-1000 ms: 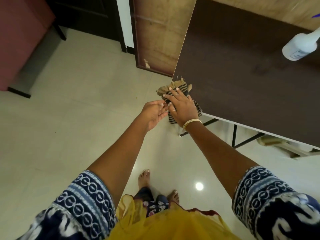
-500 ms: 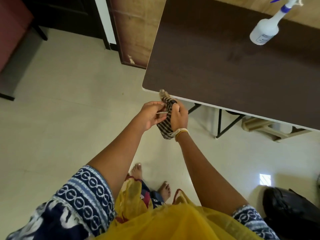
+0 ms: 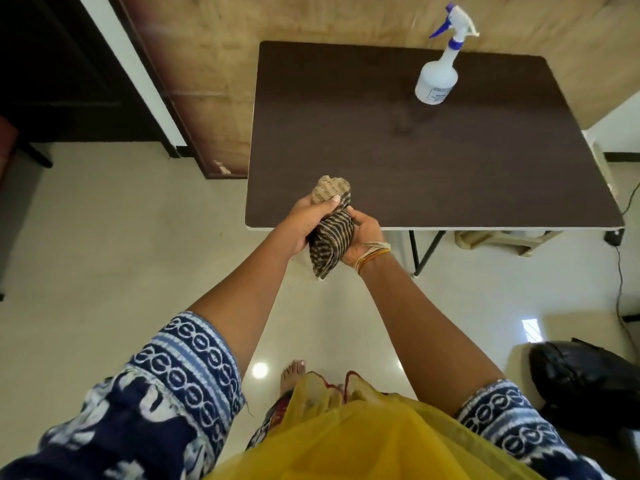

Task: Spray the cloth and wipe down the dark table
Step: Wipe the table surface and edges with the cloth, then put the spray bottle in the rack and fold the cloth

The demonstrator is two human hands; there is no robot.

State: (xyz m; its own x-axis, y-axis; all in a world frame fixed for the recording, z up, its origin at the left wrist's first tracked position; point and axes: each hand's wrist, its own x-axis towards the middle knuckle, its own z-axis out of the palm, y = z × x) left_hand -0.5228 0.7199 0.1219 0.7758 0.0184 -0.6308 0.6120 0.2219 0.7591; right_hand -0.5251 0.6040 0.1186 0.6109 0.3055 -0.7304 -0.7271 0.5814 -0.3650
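Note:
A bunched brown and black striped cloth [image 3: 330, 233] is held in the air at the near left corner of the dark table [image 3: 467, 161]. My left hand [image 3: 304, 225] grips its upper left side, thumb on the tan top part. My right hand [image 3: 363, 237] cups it from the right. A white spray bottle [image 3: 437, 77] with a blue trigger head stands upright on the far right part of the table, well away from both hands.
A wooden wall panel [image 3: 214, 81] stands behind and left of the table. A dark doorway [image 3: 62, 71] is at the far left. A black bag [image 3: 588, 382] lies on the pale tiled floor at the right, with a cable [image 3: 620, 271] nearby.
The cloth came off the table corner and both hands now bunch it up in front of the table edge. The view has swung right, showing the whole table and bottle.

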